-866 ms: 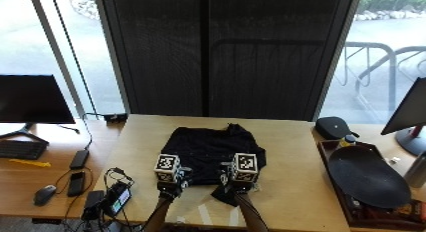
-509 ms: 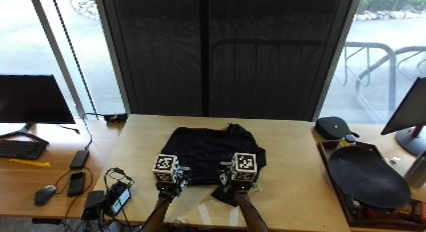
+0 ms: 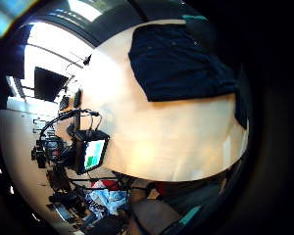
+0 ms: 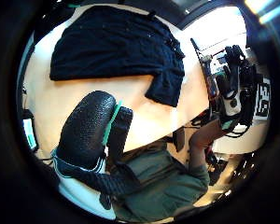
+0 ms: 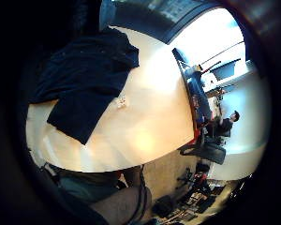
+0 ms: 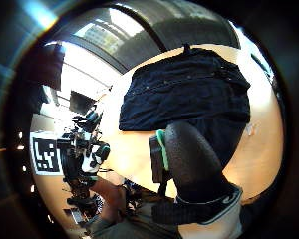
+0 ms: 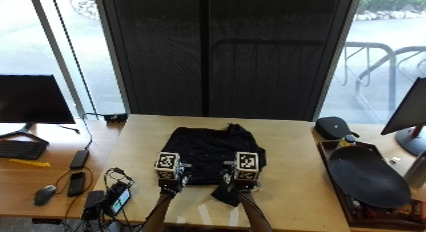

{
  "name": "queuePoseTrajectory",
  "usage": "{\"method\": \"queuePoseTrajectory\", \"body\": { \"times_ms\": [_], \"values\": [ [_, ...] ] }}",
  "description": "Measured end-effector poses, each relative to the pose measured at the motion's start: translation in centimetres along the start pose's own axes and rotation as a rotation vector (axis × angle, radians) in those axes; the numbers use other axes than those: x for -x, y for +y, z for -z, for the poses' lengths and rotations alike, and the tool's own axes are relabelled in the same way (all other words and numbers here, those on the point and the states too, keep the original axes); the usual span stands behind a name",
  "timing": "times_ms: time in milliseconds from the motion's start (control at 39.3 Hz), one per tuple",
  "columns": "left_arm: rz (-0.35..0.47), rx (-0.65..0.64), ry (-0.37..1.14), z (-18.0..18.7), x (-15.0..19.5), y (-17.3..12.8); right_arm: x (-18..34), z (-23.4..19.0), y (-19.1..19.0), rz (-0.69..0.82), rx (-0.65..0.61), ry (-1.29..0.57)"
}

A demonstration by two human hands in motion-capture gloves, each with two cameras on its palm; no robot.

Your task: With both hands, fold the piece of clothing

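Far left of the hands a dark monitor (image 7: 33, 99) stands on a side desk with a keyboard (image 7: 21, 149), a mouse (image 7: 44, 194) and a phone (image 7: 77, 180) lying near it; just left of the left hand (image 7: 169, 178) a small lit screen (image 7: 120, 202) sits at the pale wooden bench (image 7: 140, 142) edge amid cables, and the left little finger side view alone shows its green display (image 3: 90, 156); the left hand hovers at the near edge of the dark garment (image 7: 213, 152), its fingers hidden from above, and its thumb side view shows only a rounded, pebbled black thumb (image 4: 86, 128) lifted off the bare bench, so I cannot tell whether the fingers are spread or curled; the garment, a soft, matte, roughly square heap with a flap trailing toward the person, lies just beyond and between both hands; the right hand (image 7: 241, 178) is over that flap; its thumb side view shows a thumb (image 6: 189, 154) raised above the cloth, the fingers unseen, so its state cannot be told either; the right little finger side view adds a small pale scrap (image 5: 122, 102) on the bench beside the cloth; far right lie a black pouch (image 7: 335, 127) and a wide dark oval dish (image 7: 366, 177) on a tray (image 7: 333, 162).
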State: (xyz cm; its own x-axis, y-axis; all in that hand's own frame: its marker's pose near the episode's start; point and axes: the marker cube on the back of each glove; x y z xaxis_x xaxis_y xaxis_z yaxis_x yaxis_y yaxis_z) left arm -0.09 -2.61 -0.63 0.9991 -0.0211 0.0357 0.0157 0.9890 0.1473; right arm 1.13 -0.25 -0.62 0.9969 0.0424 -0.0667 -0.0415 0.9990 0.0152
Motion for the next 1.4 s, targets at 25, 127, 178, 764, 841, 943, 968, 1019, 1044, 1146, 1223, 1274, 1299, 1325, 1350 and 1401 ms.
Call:
{"method": "queuePoseTrajectory", "body": {
  "times_ms": [25, 127, 178, 764, 841, 943, 968, 1019, 1044, 1146, 1223, 1274, 1299, 1325, 1350, 1401],
  "values": [
    [0.007, 0.027, 0.020, -0.4, 0.0, 0.2, -0.2, 0.2, 0.0, -0.004, -0.001, 0.009],
    [0.020, 0.033, 0.037, -0.6, 0.5, -0.5, -1.1, 0.7, -0.5, -0.014, 0.001, 0.039],
    [0.021, 0.042, 0.042, -0.8, 0.8, -1.1, -1.5, 0.6, -0.9, -0.015, 0.011, 0.030],
    [0.048, 0.483, -0.020, -4.6, 0.2, 0.4, -2.7, -7.1, -2.2, 0.069, 0.311, -0.057],
    [0.049, 0.524, -0.014, -5.7, 0.2, 0.5, -2.9, -8.3, -2.0, 0.074, 0.404, -0.066],
    [0.042, 0.536, -0.039, -7.1, 0.3, 0.2, -3.0, -9.6, -1.7, 0.098, 0.489, -0.052],
    [0.044, 0.539, -0.052, -7.3, 0.4, 0.2, -3.0, -9.9, -1.6, 0.108, 0.498, -0.045],
    [0.056, 0.543, -0.078, -7.7, 0.8, 0.2, -3.0, -10.2, -1.6, 0.127, 0.508, -0.033],
    [0.065, 0.543, -0.087, -7.9, 1.0, 0.2, -3.0, -10.3, -1.5, 0.134, 0.512, -0.029],
    [0.063, 0.491, -0.104, -8.1, 1.2, 0.3, -3.2, -10.4, -1.6, 0.114, 0.495, 0.018],
    [0.039, 0.413, -0.126, -8.1, 1.2, 0.3, -3.4, -10.2, -1.8, 0.093, 0.422, 0.058],
    [0.029, 0.363, -0.143, -8.1, 1.2, 0.4, -3.4, -10.0, -1.9, 0.097, 0.359, 0.076],
    [0.026, 0.333, -0.152, -8.0, 1.2, 0.4, -3.4, -9.9, -2.0, 0.102, 0.322, 0.085],
    [0.022, 0.298, -0.163, -8.0, 1.3, 0.3, -3.4, -9.9, -2.0, 0.108, 0.284, 0.094],
    [0.018, 0.265, -0.173, -8.0, 1.3, 0.2, -3.4, -9.8, -2.0, 0.116, 0.248, 0.102],
    [0.008, 0.225, -0.187, -7.9, 1.4, 0.0, -3.4, -9.6, -1.9, 0.129, 0.189, 0.116]
  ]
}}
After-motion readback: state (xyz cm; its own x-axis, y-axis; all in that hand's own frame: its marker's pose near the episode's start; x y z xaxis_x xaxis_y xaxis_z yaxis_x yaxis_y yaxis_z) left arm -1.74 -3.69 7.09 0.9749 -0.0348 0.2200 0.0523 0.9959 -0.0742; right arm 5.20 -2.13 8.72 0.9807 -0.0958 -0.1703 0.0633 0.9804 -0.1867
